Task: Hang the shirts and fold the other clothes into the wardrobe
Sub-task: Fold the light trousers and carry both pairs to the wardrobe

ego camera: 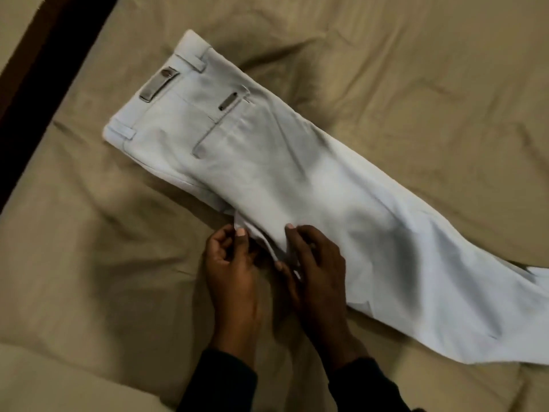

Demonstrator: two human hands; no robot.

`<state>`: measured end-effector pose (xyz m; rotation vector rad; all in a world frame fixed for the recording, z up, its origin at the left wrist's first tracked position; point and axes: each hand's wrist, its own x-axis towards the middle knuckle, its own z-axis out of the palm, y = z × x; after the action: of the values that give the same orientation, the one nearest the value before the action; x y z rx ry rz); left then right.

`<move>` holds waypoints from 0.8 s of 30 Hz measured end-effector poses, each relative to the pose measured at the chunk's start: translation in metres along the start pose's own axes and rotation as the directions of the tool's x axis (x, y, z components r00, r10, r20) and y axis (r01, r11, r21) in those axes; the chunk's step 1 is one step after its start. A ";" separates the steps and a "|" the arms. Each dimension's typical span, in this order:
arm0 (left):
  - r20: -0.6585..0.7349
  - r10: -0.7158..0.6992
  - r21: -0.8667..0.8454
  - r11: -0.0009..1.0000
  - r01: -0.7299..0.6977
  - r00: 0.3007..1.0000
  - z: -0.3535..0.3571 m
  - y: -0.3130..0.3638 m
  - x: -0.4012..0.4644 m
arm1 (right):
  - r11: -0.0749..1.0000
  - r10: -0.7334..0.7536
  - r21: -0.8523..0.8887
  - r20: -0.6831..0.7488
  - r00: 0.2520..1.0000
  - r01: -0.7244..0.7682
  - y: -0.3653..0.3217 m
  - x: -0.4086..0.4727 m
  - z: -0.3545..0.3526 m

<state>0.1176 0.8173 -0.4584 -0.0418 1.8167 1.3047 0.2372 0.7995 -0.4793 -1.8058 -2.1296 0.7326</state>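
Both hands are bunched up at the same spot here, right at the crotch point of the pale trousers [267, 162], on the edge nearest the person. The left hand [234, 263] has its thumb and fingers pinching the little flap of fabric that pokes out there, and the right hand [315, 260] has its fingers curled onto the cloth just beside it, thumb tucked under the fold by the look of it. So each grip is closed on trouser fabric, not spread flat.

The trousers lie on the tan bed sheet [416, 69], already doubled leg over leg, back pocket side up. What matters for the next move is the long axis: it runs diagonally, waistband [154, 93] at the upper left and away from the person, legs trailing off to the lower right and out of the picture. The hems aren't visible, so I can't say how far they go.

Both grips sit roughly midway along that length, on the near edge. The waistband is up and left of the left hand, and the long leg section spreads out to the right, on the right hand's side.

My guess is they're tucking that crotch point in to square off the edge. After that, the right hand looks better placed to sweep the legs up toward the waist. Only worry is the wrinkly sheet dragging the fabric.

Dark sleeves [225, 382] on both arms, dark bed frame [38, 69] at the upper left.
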 end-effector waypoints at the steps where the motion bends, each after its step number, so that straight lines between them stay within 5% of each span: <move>1: -0.010 0.037 0.003 0.999 -0.037 0.999 -0.003 0.000 0.003 | 0.999 -0.026 -0.026 0.010 1.000 0.026 0.003 -0.001 0.000; 6: -0.175 0.317 0.129 0.946 -0.297 0.932 -0.027 -0.009 -0.016 | 0.993 -0.085 -0.088 -0.035 0.996 0.081 0.020 -0.007 -0.015; 8: -0.259 0.276 0.136 0.959 -0.248 0.925 -0.032 -0.024 -0.024 | 0.989 -0.092 -0.117 -0.044 0.995 0.086 0.032 -0.019 -0.021; 10: -0.284 0.092 -0.001 0.995 -0.096 0.955 -0.026 -0.039 -0.031 | 0.990 -0.070 -0.128 -0.043 0.997 0.064 0.049 -0.037 -0.028; 14: -0.034 -0.165 -0.136 0.978 0.159 0.986 0.007 -0.061 -0.070 | 0.992 -0.006 -0.130 -0.055 0.998 -0.001 0.081 -0.070 -0.040; 17: 0.189 -0.291 -0.091 0.946 0.311 0.938 0.030 -0.089 -0.116 | 0.996 0.026 -0.087 -0.119 0.993 -0.037 0.102 -0.087 -0.055; 24: 0.397 -0.254 0.058 0.966 0.252 0.882 0.050 -0.129 -0.164 | 0.990 0.132 -0.002 -0.385 0.913 -0.144 0.190 -0.069 -0.139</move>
<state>0.3120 0.7274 -0.4512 -0.0068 1.4082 1.0337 0.4810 0.7811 -0.4536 -1.9415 -1.7810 0.3352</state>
